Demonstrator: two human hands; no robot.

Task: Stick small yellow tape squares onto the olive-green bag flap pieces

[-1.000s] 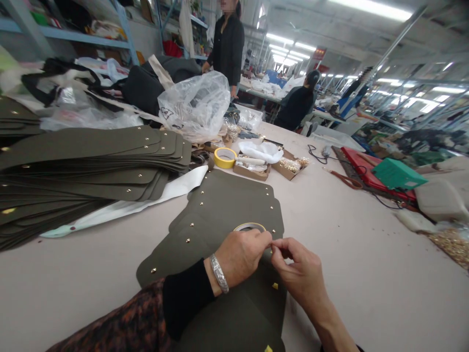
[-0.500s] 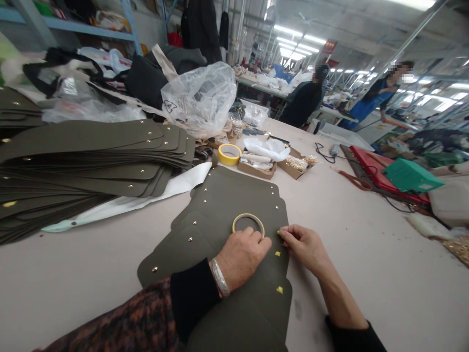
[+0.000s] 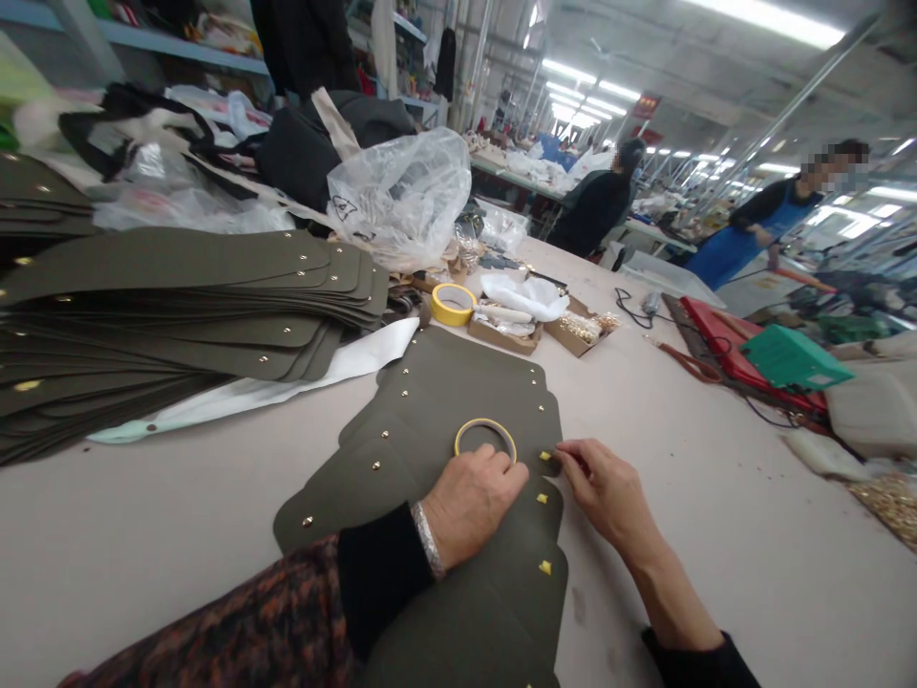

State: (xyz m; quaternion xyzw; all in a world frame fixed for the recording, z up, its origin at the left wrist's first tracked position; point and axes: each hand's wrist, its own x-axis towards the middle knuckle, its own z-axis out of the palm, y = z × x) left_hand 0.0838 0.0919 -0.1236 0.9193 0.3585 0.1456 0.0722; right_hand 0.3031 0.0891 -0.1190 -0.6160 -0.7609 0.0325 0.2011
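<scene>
Overlapping dark olive panels (image 3: pixel 465 373) with small metal studs lie fanned out on the table. My left hand (image 3: pixel 474 502) rests over them, its fingers closed on a thin yellow tape roll (image 3: pixel 485 423). Along the panels' right edge sit yellow tape pieces: an upper one (image 3: pixel 545 457), a middle one (image 3: pixel 543 498) and a lower one (image 3: pixel 545 567). Beside the upper piece, at the panel edge, my right hand (image 3: pixel 598 483) has its thumb and forefinger pinched together; whether anything is between them is too small to tell.
Stacked olive panels (image 3: pixel 179 306) fill the left. Behind are a thicker yellow tape roll (image 3: pixel 453 304), a box of metal parts (image 3: pixel 580 328) and a clear plastic bag (image 3: pixel 401 191). A green box (image 3: pixel 795 356) lies at right. Two people are in the background.
My right hand has drawn slightly right from the upper yellow piece, which now shows on the panel. My left hand stays on the tape roll. The view has shifted a little.
</scene>
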